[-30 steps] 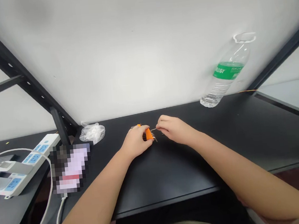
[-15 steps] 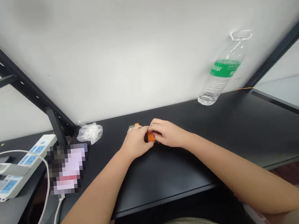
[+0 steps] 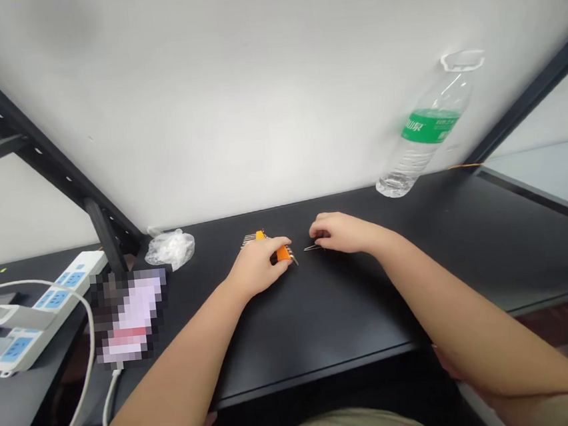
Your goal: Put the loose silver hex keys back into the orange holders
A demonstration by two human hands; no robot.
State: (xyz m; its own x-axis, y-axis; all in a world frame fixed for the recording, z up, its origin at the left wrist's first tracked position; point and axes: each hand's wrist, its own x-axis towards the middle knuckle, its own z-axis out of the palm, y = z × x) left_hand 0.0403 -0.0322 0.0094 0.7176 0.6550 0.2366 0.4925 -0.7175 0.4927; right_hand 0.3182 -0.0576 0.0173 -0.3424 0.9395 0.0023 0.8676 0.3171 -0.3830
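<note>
My left hand (image 3: 258,267) is closed around an orange hex key holder (image 3: 283,253) on the black table (image 3: 315,324). Thin metal keys (image 3: 249,240) stick out of the holder's far left side, and short bent ends show at its right end. To the right, my right hand (image 3: 339,232) is closed just above the tabletop, its fingertips on a thin metal hex key (image 3: 311,247) that points left toward the holder. The fingers hide the rest of that key, and part of the holder is covered by my left hand.
A large water bottle (image 3: 419,133) with a green label stands at the back right, by the white wall (image 3: 263,101). On the left are a crumpled clear plastic bag (image 3: 170,249), a blurred-out phone (image 3: 134,314) on a white cable (image 3: 91,339), and a power strip (image 3: 54,299).
My right hand has moved right, away from the holder, with a thin hex key in its fingers. My left hand stays on the holder, whose right end now shows.
</note>
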